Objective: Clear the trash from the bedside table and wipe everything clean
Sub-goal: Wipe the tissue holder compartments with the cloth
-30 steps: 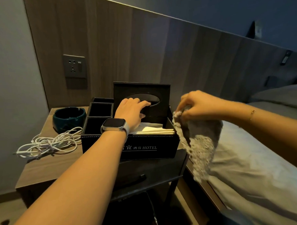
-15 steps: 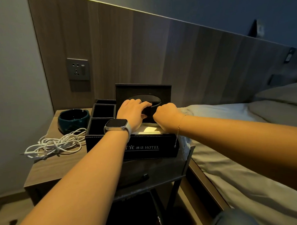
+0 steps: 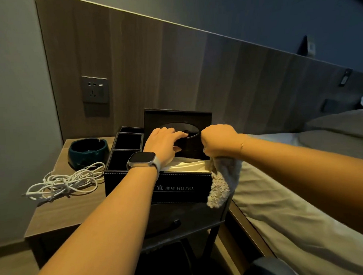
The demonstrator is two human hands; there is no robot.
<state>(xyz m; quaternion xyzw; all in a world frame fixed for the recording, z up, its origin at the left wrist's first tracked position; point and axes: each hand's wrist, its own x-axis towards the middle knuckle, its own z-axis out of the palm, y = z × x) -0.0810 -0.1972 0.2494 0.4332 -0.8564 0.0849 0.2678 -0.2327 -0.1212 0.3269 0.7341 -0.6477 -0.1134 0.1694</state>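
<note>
A black hotel tissue box organiser stands on the wooden bedside table with its lid raised upright. White tissues lie inside. My left hand, a watch on its wrist, rests flat against the inner face of the lid, fingers at the oval slot. My right hand is shut on a grey fluffy cloth, pressed to the lid's right side. The cloth hangs down past the box's right end.
A dark green ashtray sits at the table's back left. A tangled white cable lies in front of it. A wall socket is on the headboard panel. The bed runs along the right.
My right hand brought the cloth from the air right of the box in to the lid, then shifted right along it. My left hand stayed on the lid.
</note>
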